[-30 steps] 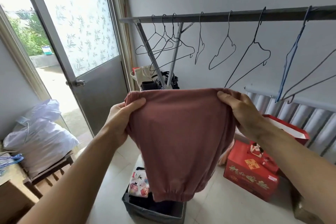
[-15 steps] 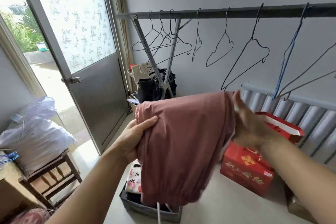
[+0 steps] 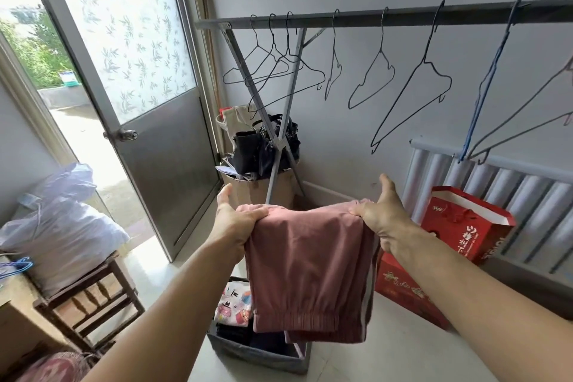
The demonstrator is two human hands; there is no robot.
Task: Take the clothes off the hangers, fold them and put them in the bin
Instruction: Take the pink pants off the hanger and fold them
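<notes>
Soft, light and floppy, the folded pink trousers hang above the bin, left hand and right hand each pinching a top corner, probably the best hold.

The folded pink trousers cover most of the gray bin; only its near wall and left-side contents show. The fingers of both hands lie behind the fabric. The rail and the rightmost hanger run off the right edge. The print on the red gift bag is partly cut off and unreadable.
</notes>
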